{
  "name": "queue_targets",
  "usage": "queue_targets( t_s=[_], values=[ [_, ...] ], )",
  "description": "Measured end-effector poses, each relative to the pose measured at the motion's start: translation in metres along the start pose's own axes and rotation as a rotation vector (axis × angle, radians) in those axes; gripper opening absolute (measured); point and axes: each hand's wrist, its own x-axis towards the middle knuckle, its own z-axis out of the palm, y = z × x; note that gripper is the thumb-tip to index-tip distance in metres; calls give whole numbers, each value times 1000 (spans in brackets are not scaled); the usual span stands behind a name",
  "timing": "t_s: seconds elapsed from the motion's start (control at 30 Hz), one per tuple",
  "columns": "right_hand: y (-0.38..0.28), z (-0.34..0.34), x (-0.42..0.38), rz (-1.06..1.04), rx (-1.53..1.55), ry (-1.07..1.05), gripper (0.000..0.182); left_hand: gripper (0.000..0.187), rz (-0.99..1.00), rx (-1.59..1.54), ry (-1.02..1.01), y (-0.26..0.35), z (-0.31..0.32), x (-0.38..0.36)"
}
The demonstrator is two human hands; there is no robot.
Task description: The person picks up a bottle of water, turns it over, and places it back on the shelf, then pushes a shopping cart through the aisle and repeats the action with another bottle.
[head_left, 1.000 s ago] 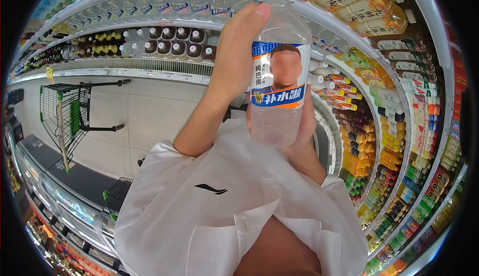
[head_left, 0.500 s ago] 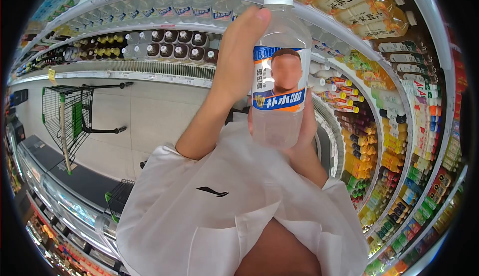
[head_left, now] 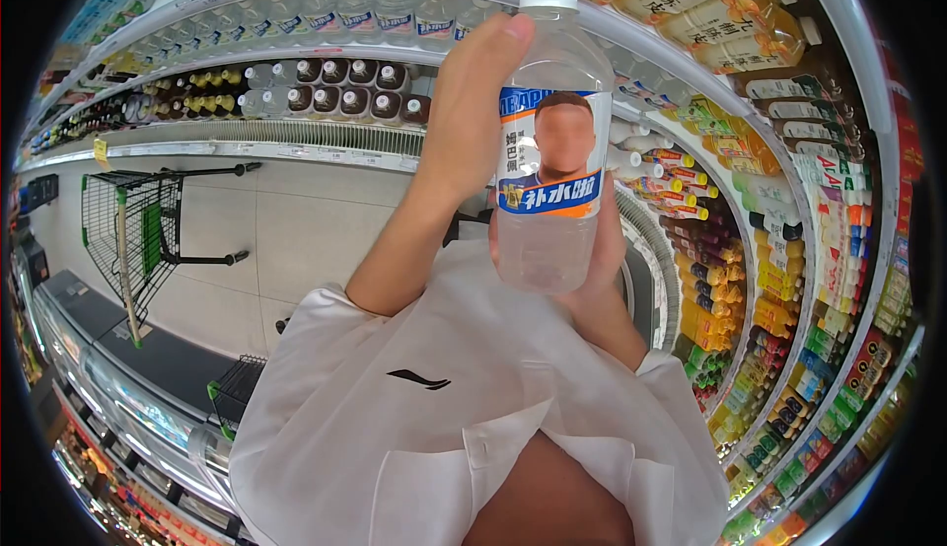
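Note:
In front of my chest I hold a clear drink bottle (head_left: 547, 260) with a white cap, upright, its label facing me. The label is white, blue and orange, with a person's picture and Chinese lettering. My left hand (head_left: 475, 102) is closed on the bottle's left side, thumb near the shoulder below the cap; its other fingers are hidden behind the bottle. Around the lower right of the bottle, my right hand (head_left: 604, 250) supports it from behind and below, partly covered by it.
Shelves of bottled drinks (head_left: 345, 102) curve across the back and down the right side. At left on the tiled floor (head_left: 306, 220) stands a shopping cart (head_left: 128, 230) with green parts, and part of another cart (head_left: 237, 388) shows lower down. Glass-fronted cases (head_left: 148, 418) line the lower left.
The bottle has turned slightly, so more of the label's left lettering shows. Both hands keep their hold in nearly the same place.

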Motion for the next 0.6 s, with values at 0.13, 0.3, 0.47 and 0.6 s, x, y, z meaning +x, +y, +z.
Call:
queue_targets(
  t_s=[0.13, 0.3, 0.47, 0.6],
  values=[
    [0, -4, -1, -4, -2, -25, 91, 31, 57, -14, 8, 3, 2, 2],
    [2, -4, -2, -6, 22, -10, 89, 23, 87, 7, 66, 9, 5, 2],
    [1, -3, -5, -21, -18, -23, 87, 21, -31, -132, 4, 15, 4, 5],
    [2, 4, -5, -62, 11, 37, 86, 21, -172, -236, 14, 16, 5, 1]
  ],
)
